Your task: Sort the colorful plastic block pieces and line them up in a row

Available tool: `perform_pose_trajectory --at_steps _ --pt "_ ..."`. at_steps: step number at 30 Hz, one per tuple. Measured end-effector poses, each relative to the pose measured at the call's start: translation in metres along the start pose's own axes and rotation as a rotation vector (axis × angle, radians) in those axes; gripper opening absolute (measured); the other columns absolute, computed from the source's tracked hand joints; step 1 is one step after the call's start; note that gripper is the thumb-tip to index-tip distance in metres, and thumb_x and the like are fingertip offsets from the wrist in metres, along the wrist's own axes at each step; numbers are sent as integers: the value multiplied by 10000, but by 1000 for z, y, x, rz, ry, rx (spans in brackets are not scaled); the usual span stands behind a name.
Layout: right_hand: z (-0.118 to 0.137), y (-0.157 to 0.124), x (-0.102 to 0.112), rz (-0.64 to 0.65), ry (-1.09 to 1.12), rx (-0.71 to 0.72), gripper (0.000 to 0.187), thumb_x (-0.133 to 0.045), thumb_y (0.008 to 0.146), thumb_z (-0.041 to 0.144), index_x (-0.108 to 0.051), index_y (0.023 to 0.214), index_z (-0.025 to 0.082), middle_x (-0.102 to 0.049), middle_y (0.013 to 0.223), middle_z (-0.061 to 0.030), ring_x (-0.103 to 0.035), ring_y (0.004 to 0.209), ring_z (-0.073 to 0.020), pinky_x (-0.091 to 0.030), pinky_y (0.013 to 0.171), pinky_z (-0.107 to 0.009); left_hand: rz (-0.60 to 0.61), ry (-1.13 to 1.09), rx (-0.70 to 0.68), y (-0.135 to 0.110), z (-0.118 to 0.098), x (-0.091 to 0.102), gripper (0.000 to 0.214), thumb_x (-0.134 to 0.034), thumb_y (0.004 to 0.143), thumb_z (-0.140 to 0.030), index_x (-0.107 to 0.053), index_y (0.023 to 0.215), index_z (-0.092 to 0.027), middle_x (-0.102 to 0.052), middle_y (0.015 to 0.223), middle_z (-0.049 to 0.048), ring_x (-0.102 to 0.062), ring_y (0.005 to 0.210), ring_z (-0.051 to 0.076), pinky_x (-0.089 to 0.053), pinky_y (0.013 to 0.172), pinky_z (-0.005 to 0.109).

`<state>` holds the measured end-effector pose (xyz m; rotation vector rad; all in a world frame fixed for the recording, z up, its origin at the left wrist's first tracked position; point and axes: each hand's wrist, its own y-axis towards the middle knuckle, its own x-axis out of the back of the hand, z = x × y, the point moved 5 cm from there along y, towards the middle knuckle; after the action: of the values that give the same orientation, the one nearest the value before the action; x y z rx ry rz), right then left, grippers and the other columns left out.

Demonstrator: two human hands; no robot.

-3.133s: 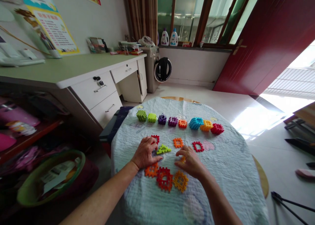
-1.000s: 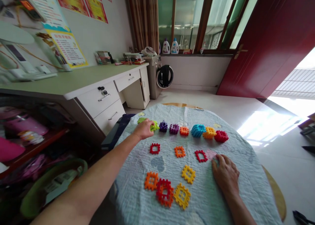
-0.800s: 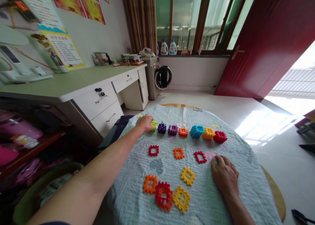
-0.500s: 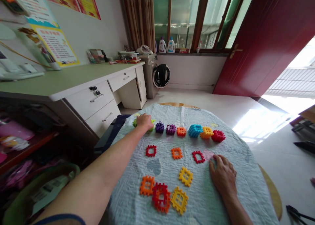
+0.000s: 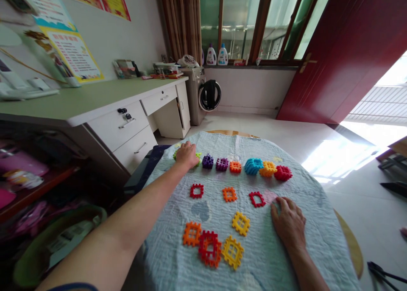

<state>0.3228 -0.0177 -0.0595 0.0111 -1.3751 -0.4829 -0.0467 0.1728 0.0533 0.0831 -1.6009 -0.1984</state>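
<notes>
My left hand (image 5: 187, 154) reaches to the far left end of a row of toy pieces, its fingers curled over green interlocking blocks (image 5: 198, 156) that it partly hides. Right of it stand a dark purple block (image 5: 207, 161), a purple stack (image 5: 221, 164), an orange stack (image 5: 235, 167), a blue stack (image 5: 253, 166), a yellow stack (image 5: 268, 169) and a red stack (image 5: 282, 172). My right hand (image 5: 288, 223) rests on the cloth with fingers loosely spread, holding nothing. Closest to it is a red square frame (image 5: 252, 200), lying flat.
Loose flat pieces lie nearer me: a red frame (image 5: 192, 191), an orange square (image 5: 229, 194), yellow squares (image 5: 241, 223), and an overlapping orange and red group (image 5: 203, 240). A pale blue cloth (image 5: 270, 257) covers the round table. A desk (image 5: 127, 96) stands left, a washing machine (image 5: 193, 96) behind.
The view has shifted slightly. My left hand stays over the green blocks, and my right hand and the pieces keep their places on the cloth.
</notes>
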Motion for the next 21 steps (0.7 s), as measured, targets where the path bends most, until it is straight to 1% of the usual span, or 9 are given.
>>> perform_pose_trajectory --at_steps 2,4,5,7,9,12,14,18,21 --pt "0 0 0 0 3 1 341 -447 922 352 -617 1169 190 -613 1275 -126 -552 1133 -289 -406 951 -435 -104 -64 -72 -20 -1 6 378 -591 797 -254 -625 1164 -172 -582 1223 132 -535 1138 295 -459 974 385" --pt "0 0 0 0 7 3 342 -450 920 350 -616 1170 187 -612 1273 -126 -548 1137 -288 -405 952 -434 -140 -151 -156 -45 -1 3 328 -569 819 -239 -634 1135 -183 -602 1181 108 -550 1110 269 -444 1009 371" --pt "0 0 0 1 10 4 344 -452 920 349 -615 1173 183 -611 1273 -126 -546 1142 -289 -404 953 -433 -115 -199 -206 -59 -1 -3 296 -566 826 -234 -640 1109 -187 -620 1137 97 -562 1090 257 -441 1018 366" --pt "0 1 1 5 15 0 347 -458 920 350 -615 1175 176 -609 1274 -126 -544 1145 -291 -404 955 -434 -2 -286 -297 -86 -1 -21 260 -606 808 -247 -653 1058 -189 -646 1080 85 -584 1041 250 -457 999 372" --pt "0 1 1 9 18 -8 342 -462 917 333 -618 1176 175 -607 1276 -122 -542 1145 -291 -403 959 -437 65 -366 -311 -109 3 -39 271 -648 785 -261 -653 1047 -191 -652 1110 84 -591 1043 252 -468 989 387" --pt "-1 1 0 16 18 -16 343 -453 895 248 -621 1185 176 -603 1287 -114 -535 1155 -287 -399 966 -436 68 -464 -257 -129 9 -60 318 -676 781 -312 -643 1073 -189 -648 1166 93 -587 1090 262 -466 1003 410" --pt "-2 1 -1 23 20 -13 368 -441 874 194 -622 1194 177 -598 1299 -108 -528 1165 -283 -396 970 -428 11 -517 -195 -135 12 -67 288 -614 843 -339 -632 1091 -194 -653 1163 91 -589 1102 253 -462 1013 413" --pt "-4 0 -2 26 31 -7 393 -433 857 164 -627 1198 176 -595 1306 -103 -521 1174 -280 -391 977 -413 -157 -517 -66 -139 17 -68 260 -434 954 -321 -623 1089 -203 -658 1150 93 -579 1136 237 -436 1053 409" --pt "-5 0 -3 22 43 -9 392 -434 855 170 -630 1195 174 -596 1306 -105 -519 1174 -282 -392 973 -414 -210 -436 25 -141 21 -69 284 -384 972 -304 -628 1072 -199 -656 1165 106 -574 1151 240 -431 1051 409"
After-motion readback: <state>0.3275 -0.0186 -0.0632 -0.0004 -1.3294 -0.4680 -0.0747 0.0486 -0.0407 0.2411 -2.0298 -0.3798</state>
